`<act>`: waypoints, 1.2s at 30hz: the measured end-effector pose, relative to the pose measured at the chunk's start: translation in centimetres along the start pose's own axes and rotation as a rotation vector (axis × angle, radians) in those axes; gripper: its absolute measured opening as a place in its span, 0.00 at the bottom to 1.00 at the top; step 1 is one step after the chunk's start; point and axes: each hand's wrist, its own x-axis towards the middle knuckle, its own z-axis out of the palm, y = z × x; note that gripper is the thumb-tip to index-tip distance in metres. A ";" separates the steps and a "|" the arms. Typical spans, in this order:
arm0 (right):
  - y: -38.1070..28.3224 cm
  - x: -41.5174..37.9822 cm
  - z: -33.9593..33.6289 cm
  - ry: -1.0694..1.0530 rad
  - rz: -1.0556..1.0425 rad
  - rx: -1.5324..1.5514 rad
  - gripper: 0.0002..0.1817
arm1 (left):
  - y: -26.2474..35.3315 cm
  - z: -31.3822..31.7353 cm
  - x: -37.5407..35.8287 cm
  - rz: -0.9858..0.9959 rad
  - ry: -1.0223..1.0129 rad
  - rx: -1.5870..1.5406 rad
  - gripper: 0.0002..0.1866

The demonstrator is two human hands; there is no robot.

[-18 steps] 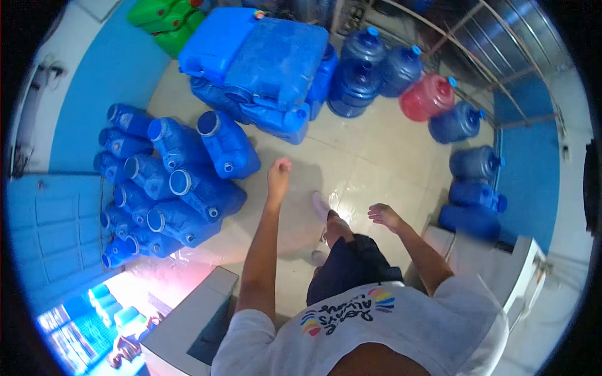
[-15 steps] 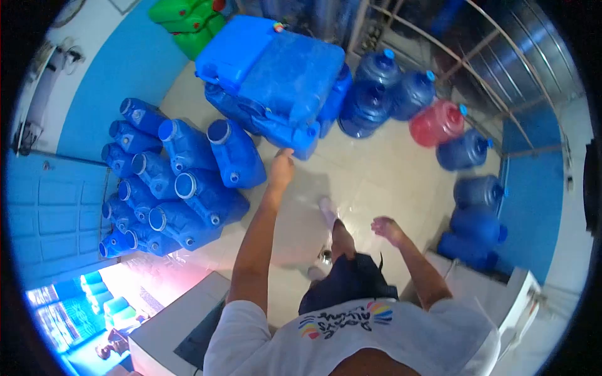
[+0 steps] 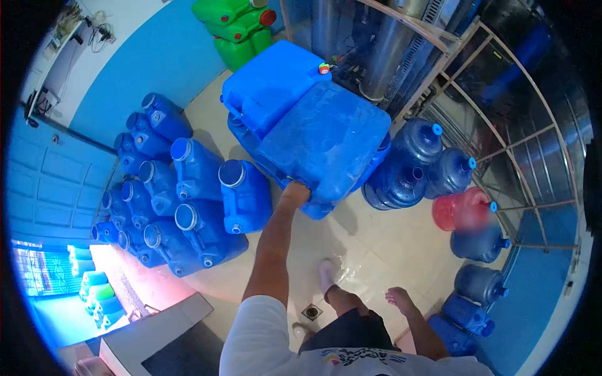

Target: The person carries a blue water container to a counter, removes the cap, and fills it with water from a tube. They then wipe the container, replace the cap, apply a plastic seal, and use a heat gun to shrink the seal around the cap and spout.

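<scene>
My left hand (image 3: 295,193) is closed at the handle side of a large blue water jug (image 3: 332,144), which lies on its side on top of other blue jugs. Its fingertips are partly hidden against the jug. A brighter blue jug (image 3: 273,84) with a small red-and-white spout cap lies beside it on the stack. Low on my right side, my right hand (image 3: 399,299) hangs over the tiled floor, fingers loosely apart, holding nothing.
Several upright blue jugs (image 3: 244,195) stand in rows at left. Round bottles (image 3: 401,178), one of them red (image 3: 448,210), line the right side beside a metal rack (image 3: 501,106). Green jugs (image 3: 241,31) are stacked at the back. A floor drain (image 3: 311,312) lies near my feet.
My left hand has gone from just in front of the stack to a grip on the large jug. The view has shifted closer to the stack. My right hand stays low and free.
</scene>
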 end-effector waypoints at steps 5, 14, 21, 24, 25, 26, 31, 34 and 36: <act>-5.5 1.6 3.2 -0.077 -0.130 -0.131 0.12 | 2.3 -18.7 -3.9 0.228 0.385 -0.239 0.14; -11.7 -3.8 16.3 -0.516 -0.351 -0.325 0.14 | 6.1 -32.9 -32.7 -1.003 0.532 -1.165 0.13; -4.2 -14.3 27.5 -0.804 -0.421 -0.709 0.15 | 28.4 -45.3 -64.1 -1.022 1.661 -2.022 0.09; 0.2 -17.6 32.5 -1.006 -0.525 -0.709 0.14 | 41.2 -51.7 -73.5 -0.839 2.060 -1.766 0.13; 1.7 -20.2 34.6 -1.077 -0.585 -0.668 0.14 | 45.8 -53.7 -76.2 -0.624 2.185 -1.646 0.12; 3.4 -23.3 36.4 -1.097 -0.606 -0.671 0.15 | 50.2 -55.7 -78.2 -0.504 2.315 -1.489 0.11; 13.7 -39.4 42.0 -1.442 -0.579 -0.614 0.21 | 65.9 -63.1 -82.6 -0.122 2.256 -0.750 0.09; 20.0 -51.5 42.1 -1.775 -0.569 -0.698 0.25 | 68.3 -63.3 -84.4 -0.228 2.280 -0.366 0.09; 24.5 -58.2 42.0 -2.064 -0.337 -0.766 0.27 | 68.2 -61.6 -87.6 -0.635 2.153 -0.152 0.09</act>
